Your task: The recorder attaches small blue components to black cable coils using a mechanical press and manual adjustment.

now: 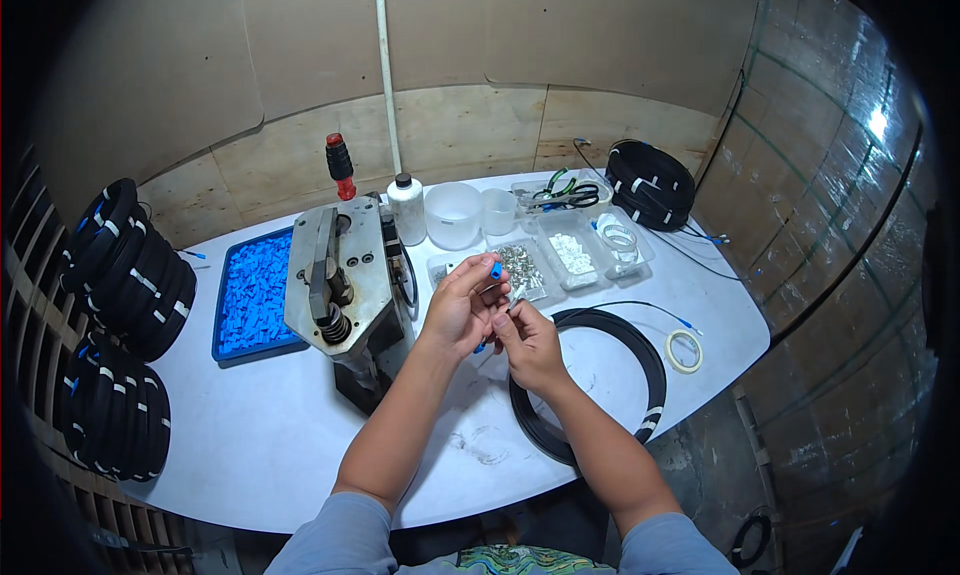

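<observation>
Close together over the middle of the table, my two hands are both closed. My left hand [462,307] holds a small blue plastic connector piece [496,271] at its fingertips. My right hand [530,349] pinches a thin, pale cable end [516,297] beside the left fingers; its exact shape is too small to tell. Another blue bit [480,347] shows below the hands, partly hidden by them. Under and to the right of my right hand lies a coil of black cable [655,375], with a blue-tipped end [688,324] reaching out to the right.
Left stands a metal press [335,265], beside a blue tray [262,353] of blue pieces. Behind my hands are a bottle [406,210], tubs [453,215], bins of metal parts [522,271] and white parts [572,259], and pliers [562,190]. Tape [683,352] lies right; cable coils [650,185] stand at the sides.
</observation>
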A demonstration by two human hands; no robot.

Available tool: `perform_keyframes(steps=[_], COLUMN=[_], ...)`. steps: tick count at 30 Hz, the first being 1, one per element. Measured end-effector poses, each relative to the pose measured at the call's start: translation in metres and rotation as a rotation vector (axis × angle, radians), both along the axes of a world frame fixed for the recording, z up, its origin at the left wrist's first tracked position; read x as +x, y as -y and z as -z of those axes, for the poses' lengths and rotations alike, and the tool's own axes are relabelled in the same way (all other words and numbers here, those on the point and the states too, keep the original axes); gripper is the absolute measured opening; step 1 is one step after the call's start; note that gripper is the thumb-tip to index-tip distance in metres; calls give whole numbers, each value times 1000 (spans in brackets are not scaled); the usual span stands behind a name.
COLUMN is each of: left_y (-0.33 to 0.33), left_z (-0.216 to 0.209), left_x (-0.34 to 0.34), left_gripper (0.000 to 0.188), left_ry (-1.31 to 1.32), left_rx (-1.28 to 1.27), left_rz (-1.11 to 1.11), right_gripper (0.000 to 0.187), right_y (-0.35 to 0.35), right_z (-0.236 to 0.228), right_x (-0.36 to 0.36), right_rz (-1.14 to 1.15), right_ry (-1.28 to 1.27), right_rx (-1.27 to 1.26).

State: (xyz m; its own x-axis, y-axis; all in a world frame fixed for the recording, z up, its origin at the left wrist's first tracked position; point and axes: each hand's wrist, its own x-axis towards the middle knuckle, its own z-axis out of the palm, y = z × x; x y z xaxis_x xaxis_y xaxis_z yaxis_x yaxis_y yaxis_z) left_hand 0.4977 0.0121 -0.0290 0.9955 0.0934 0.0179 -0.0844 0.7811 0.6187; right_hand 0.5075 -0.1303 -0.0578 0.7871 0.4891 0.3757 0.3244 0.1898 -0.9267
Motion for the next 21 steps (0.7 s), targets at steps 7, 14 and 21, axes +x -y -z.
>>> perform_keyframes(steps=[7, 14, 21], left_y=[-1, 0, -1], left_z=[4, 1, 2], left_x=[3, 2, 2], left_gripper=[25, 24, 26], left_ry=[48, 128, 125], left_rx=[-83, -81, -63], left_rz=[21, 8, 36], right_gripper=[22, 20, 19], right_y=[0, 4, 5], right_z=[-1, -7, -10], right_x=[6, 0, -1], right_rz=[-142, -99, -50], right_ry=[-169, -142, -141], right_rx=[213, 101, 92])
